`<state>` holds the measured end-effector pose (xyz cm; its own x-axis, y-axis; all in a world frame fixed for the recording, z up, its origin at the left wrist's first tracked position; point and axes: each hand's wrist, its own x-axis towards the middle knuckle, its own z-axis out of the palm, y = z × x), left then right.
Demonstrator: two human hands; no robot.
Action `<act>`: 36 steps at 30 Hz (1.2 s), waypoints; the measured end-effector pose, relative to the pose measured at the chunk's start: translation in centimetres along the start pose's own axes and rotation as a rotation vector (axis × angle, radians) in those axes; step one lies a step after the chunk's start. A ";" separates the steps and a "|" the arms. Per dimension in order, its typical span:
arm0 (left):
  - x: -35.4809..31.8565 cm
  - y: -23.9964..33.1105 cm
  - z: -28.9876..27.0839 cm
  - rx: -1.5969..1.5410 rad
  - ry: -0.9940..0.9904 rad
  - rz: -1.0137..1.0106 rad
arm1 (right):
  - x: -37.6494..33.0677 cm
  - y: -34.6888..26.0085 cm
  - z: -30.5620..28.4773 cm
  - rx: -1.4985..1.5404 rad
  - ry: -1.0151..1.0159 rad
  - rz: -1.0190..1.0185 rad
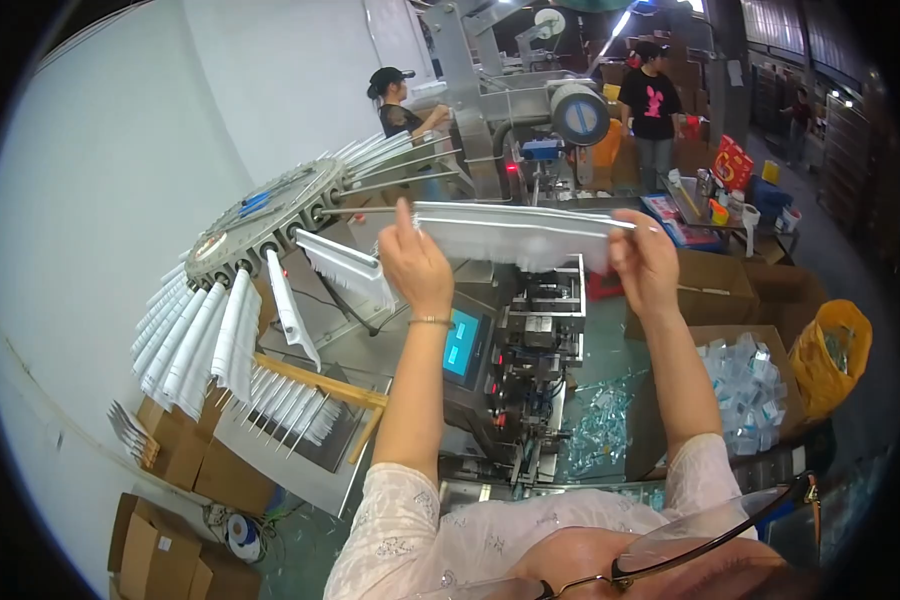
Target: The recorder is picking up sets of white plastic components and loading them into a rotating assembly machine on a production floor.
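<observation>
A long, thin rod hung with a whitish, translucent row of flat pieces [515,238] stretches level between my hands; blur hides what the pieces are. My left hand [417,268] is closed at its left end, beside the round metal wheel [315,185]. At the other end, my right hand [646,258] pinches the rod between thumb and fingers. A bare metal spoke [365,211] of the wheel points toward my left hand; whether it joins the held rod I cannot tell. Other spokes carry white hanging rows [235,335], and blue pens [255,204] lie on the wheel.
Below my hands stands a machine with a lit touchscreen [460,342]. A wooden rack [320,381] of loaded rods is at the left. An open carton [782,372] of clear plastic pieces and a yellow bag [832,345] stand right. Two people [652,105] [398,108] are farther back.
</observation>
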<state>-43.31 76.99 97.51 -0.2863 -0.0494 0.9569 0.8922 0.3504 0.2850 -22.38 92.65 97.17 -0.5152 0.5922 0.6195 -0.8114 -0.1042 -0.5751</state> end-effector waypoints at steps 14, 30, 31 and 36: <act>-14.0 1.3 -18.4 -0.403 -0.674 0.233 | 5.1 12.0 10.7 -0.199 -0.036 -0.019; -17.7 -13.2 -31.5 -0.176 -0.532 -0.330 | 5.2 13.1 10.8 -0.134 -0.038 -0.058; -17.7 -13.2 -31.5 -0.204 -0.514 -0.384 | 5.4 13.6 11.0 -0.217 -0.018 -0.090; -17.7 -13.5 -31.7 -0.225 -0.522 -0.428 | 5.3 14.2 11.5 -0.215 -0.009 -0.074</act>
<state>-39.25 43.48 78.45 -0.7072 0.3347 0.6228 0.6987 0.1959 0.6880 -39.81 85.14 98.47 -0.4600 0.5845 0.6684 -0.7697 0.1127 -0.6284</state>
